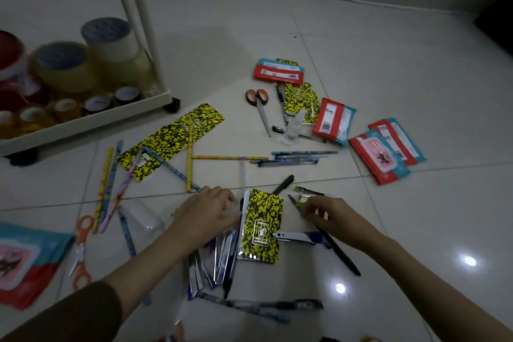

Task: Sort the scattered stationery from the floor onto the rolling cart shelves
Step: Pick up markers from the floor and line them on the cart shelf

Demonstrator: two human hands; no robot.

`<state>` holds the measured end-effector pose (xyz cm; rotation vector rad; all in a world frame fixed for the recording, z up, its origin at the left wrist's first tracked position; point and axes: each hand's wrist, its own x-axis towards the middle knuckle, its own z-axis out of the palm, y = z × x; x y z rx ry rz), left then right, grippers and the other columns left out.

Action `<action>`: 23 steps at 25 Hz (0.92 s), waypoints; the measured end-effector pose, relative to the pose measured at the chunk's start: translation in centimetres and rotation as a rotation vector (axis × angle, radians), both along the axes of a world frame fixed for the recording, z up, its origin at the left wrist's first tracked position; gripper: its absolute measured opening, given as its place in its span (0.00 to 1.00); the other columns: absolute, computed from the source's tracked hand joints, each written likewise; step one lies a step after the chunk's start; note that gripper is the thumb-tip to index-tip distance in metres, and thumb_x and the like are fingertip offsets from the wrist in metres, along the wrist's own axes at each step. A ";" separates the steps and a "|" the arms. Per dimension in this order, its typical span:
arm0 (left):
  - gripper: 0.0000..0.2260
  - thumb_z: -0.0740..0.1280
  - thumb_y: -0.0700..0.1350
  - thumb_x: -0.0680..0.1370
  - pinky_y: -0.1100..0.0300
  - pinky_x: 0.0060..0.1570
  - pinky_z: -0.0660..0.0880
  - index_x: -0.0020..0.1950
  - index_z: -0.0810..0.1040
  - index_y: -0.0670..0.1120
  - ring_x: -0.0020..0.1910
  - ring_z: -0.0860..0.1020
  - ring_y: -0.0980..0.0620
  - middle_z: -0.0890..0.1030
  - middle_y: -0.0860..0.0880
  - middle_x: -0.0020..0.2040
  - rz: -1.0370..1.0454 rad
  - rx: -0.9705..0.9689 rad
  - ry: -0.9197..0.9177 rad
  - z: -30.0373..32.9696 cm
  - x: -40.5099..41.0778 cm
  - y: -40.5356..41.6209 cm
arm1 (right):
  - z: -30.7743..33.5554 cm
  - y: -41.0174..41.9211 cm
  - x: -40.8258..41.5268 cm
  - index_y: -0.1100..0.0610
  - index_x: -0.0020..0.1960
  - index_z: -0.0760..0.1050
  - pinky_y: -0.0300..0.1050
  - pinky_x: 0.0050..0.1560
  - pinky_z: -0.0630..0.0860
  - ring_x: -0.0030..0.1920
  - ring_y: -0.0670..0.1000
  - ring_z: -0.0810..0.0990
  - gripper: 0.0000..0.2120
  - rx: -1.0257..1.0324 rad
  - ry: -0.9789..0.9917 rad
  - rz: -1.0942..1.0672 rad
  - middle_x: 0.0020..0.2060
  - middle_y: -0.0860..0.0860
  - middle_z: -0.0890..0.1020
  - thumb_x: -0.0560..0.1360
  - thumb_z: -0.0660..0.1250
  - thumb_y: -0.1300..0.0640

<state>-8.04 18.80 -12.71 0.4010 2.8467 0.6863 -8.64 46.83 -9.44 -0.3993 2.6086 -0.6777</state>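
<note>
- Head view: pale glossy tiled floor point(388, 69), dim light, stationery strewn across it — and the rolling cart point(83, 122) sits off at the upper left, its bottom shelf already packed with tape rolls point(63, 64).
- Both hands are down in the nearest pile. The left hand point(206, 212) lies knuckles-up, fingers bent onto the left edge of a yellow-and-black speckled packet point(262, 226); whether it actually grips the packet or only presses on it, I cannot tell.
- The right hand point(323, 212) has its fingertips drawn together over a small yellow-green piece point(301, 204) just right of that packet — looks like a pinch, though blur hides the contact.
- Here is what matters: the packet lies between the two hands, long axis running away from the person and tilted slightly, with its left edge under the left hand. A black pen point(337, 247) runs diagonally under the right hand, tip heading toward the lower right.
- The cart is up and to the left, so the left hand is the nearer one for any carry — the right would have to cross over.
- Plenty left by my reckoning: pencils point(190, 158), scissors point(261, 108), red-and-teal packs point(379, 158) all on the floor.
</note>
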 end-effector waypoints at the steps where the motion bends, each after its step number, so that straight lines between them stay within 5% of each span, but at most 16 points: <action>1: 0.15 0.60 0.59 0.76 0.61 0.46 0.64 0.55 0.72 0.51 0.54 0.69 0.52 0.72 0.55 0.49 0.010 -0.056 -0.028 -0.3 -0.1 1.1 | -0.3 0.3 0.7 0.54 0.48 0.78 0.37 0.41 0.73 0.39 0.45 0.76 0.07 0.026 -0.016 0.013 0.43 0.48 0.79 0.76 0.62 0.62; 4: 0.16 0.60 0.62 0.76 0.56 0.46 0.66 0.46 0.71 0.49 0.52 0.70 0.51 0.73 0.53 0.46 0.106 -0.073 -0.115 -0.6 -0.1 3.4 | -1.1 -0.1 1.8 0.55 0.50 0.76 0.34 0.42 0.71 0.40 0.43 0.73 0.07 0.050 -0.027 0.065 0.44 0.49 0.79 0.76 0.61 0.62; 8: 0.10 0.65 0.50 0.77 0.55 0.41 0.70 0.41 0.70 0.46 0.42 0.75 0.47 0.77 0.46 0.40 0.272 0.311 -0.313 0.0 -0.7 3.3 | -1.6 -1.4 1.8 0.56 0.52 0.75 0.44 0.46 0.71 0.45 0.48 0.73 0.07 0.069 -0.006 0.096 0.48 0.51 0.78 0.77 0.60 0.60; 11: 0.09 0.64 0.45 0.78 0.56 0.38 0.67 0.42 0.71 0.40 0.38 0.73 0.47 0.76 0.41 0.38 0.381 0.506 -0.278 1.1 -2.1 1.0 | -1.6 -2.4 0.8 0.56 0.55 0.74 0.44 0.45 0.69 0.49 0.52 0.75 0.09 0.092 0.056 0.061 0.51 0.53 0.77 0.76 0.59 0.61; 14: 0.08 0.63 0.42 0.79 0.55 0.38 0.73 0.48 0.72 0.36 0.35 0.75 0.46 0.77 0.41 0.41 0.575 0.677 -0.204 1.6 -3.6 -2.1 | -2.4 -3.7 -1.1 0.55 0.63 0.70 0.49 0.54 0.70 0.57 0.55 0.72 0.17 0.151 0.145 0.112 0.60 0.53 0.72 0.74 0.60 0.62; 18: 0.08 0.63 0.42 0.79 0.50 0.40 0.73 0.48 0.70 0.36 0.29 0.73 0.46 0.74 0.41 0.38 0.723 0.606 -0.161 0.3 -4.1 -5.1 | -4.4 -5.8 -3.0 0.49 0.70 0.61 0.51 0.58 0.65 0.66 0.55 0.64 0.28 0.367 0.339 0.240 0.72 0.50 0.61 0.73 0.56 0.67; 21: 0.07 0.64 0.43 0.78 0.48 0.44 0.74 0.46 0.71 0.40 0.34 0.75 0.44 0.75 0.38 0.43 0.778 0.570 -0.175 -0.4 -3.9 -6.2 | -5.6 -7.1 -3.3 0.52 0.65 0.65 0.50 0.57 0.64 0.66 0.56 0.64 0.23 0.435 0.424 0.379 0.70 0.51 0.65 0.72 0.62 0.66; 23: 0.09 0.65 0.42 0.77 0.48 0.51 0.74 0.54 0.74 0.38 0.47 0.78 0.40 0.78 0.36 0.52 0.816 0.589 -0.164 -0.6 -3.8 -6.6 | -5.7 -7.2 -3.1 0.51 0.62 0.64 0.48 0.55 0.65 0.64 0.55 0.66 0.26 0.440 0.442 0.438 0.65 0.50 0.67 0.68 0.67 0.66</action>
